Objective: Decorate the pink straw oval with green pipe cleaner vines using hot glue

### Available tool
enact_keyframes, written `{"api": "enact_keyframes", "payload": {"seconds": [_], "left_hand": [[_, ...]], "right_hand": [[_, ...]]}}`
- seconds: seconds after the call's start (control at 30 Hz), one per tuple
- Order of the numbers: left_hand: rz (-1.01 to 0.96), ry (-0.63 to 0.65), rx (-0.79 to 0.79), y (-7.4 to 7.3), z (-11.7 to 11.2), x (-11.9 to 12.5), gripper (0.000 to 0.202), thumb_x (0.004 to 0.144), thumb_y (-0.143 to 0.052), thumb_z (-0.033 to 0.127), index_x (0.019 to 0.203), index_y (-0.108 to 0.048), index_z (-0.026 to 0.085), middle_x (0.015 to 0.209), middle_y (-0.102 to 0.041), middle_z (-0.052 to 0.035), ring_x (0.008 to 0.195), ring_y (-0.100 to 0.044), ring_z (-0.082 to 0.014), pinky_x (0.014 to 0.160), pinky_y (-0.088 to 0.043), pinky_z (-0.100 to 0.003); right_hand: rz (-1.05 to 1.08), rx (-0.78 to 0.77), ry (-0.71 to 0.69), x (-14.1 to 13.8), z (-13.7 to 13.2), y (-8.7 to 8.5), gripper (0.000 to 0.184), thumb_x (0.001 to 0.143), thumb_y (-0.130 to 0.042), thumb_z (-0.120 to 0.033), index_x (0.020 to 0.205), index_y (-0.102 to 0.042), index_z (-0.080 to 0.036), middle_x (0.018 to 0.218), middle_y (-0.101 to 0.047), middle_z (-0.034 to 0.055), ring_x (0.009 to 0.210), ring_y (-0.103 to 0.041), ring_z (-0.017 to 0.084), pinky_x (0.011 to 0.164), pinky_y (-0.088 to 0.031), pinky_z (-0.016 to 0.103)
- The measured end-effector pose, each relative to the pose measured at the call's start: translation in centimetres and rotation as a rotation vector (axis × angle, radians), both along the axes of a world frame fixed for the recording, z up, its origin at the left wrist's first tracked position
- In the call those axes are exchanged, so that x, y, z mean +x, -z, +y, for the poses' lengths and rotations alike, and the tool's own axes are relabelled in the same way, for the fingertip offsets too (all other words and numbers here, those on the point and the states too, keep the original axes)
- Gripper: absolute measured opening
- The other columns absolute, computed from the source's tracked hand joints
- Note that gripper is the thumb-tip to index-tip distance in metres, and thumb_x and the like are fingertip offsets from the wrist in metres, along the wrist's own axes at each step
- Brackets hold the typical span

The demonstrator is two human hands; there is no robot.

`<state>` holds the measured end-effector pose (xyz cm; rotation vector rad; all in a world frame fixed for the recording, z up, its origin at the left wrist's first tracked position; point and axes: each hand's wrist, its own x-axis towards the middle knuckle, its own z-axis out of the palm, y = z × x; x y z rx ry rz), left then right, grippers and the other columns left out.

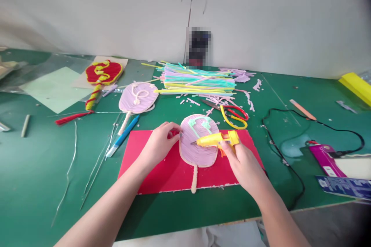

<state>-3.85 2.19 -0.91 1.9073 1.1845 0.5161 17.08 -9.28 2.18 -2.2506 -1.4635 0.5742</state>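
Note:
My right hand [242, 164] is wrapped round a yellow hot glue gun [213, 139]. Its nozzle points left, over the middle of a lilac round fan [198, 153] made of pipe cleaners. Mint-green pipe-cleaner shapes [206, 124] lie on the upper part of that fan, and its cream handle [194, 179] points toward me. At the fan's left edge, my left hand [162, 141] is closed with thumb and fingertips pinching the rim. Under the fan lies a red board [162, 177].
Behind lie a second lilac fan [137, 98], a red-and-yellow fan [104, 73], a pipe-cleaner bundle [198, 81] and scissors [234, 115]. A blue pen [123, 136] and wires [69, 170] are at left. A black cord [271, 139] runs to a magenta power strip [326, 158] at right.

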Motion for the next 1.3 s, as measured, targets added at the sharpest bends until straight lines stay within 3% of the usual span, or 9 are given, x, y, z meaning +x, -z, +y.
{"api": "enact_keyframes", "payload": {"seconds": [0.33,0.53,0.9,1.3], "left_hand": [[0.008,0.032,0.009,-0.1,-0.1,0.1,0.017,0.08,-0.052,0.022,0.091,-0.065,0.021,0.093,-0.061,-0.0033,0.079,-0.058,-0.0161,0.078,-0.049,-0.03],[0.011,0.032,0.013,0.0,0.0,0.1,0.018,0.08,-0.052,0.024,0.092,-0.065,0.02,0.093,-0.061,-0.0038,0.078,-0.059,-0.0167,0.077,-0.051,-0.031],[-0.001,0.037,0.015,0.0,-0.1,0.0,0.017,0.081,-0.053,0.021,0.091,-0.065,0.021,0.093,-0.06,-0.0027,0.079,-0.059,-0.0157,0.077,-0.05,-0.029],[0.009,0.03,0.013,0.1,-0.1,0.1,0.017,0.08,-0.053,0.02,0.091,-0.066,0.021,0.093,-0.061,-0.0023,0.077,-0.059,-0.0151,0.075,-0.05,-0.028]], "right_hand": [[-0.118,0.039,-0.017,-0.4,-0.4,-0.2,0.047,0.088,-0.028,-0.062,0.081,-0.052,-0.022,0.073,-0.062,0.009,0.07,-0.062,0.024,0.052,-0.039,0.03],[-0.185,-0.018,0.004,-0.2,-0.3,0.7,0.037,0.069,-0.064,-0.055,0.085,-0.053,-0.022,0.071,-0.063,0.006,0.068,-0.064,0.026,0.05,-0.041,0.03],[-0.309,-0.047,0.055,-0.1,-0.3,1.1,0.018,0.075,-0.051,-0.036,0.085,-0.055,-0.021,0.065,-0.061,0.0063,0.061,-0.061,0.024,0.05,-0.04,0.031],[-0.326,-0.131,0.053,-0.1,-0.4,1.2,0.028,0.073,-0.049,-0.024,0.097,-0.059,-0.016,0.073,-0.063,0.0078,0.069,-0.062,0.023,0.055,-0.04,0.029]]}}
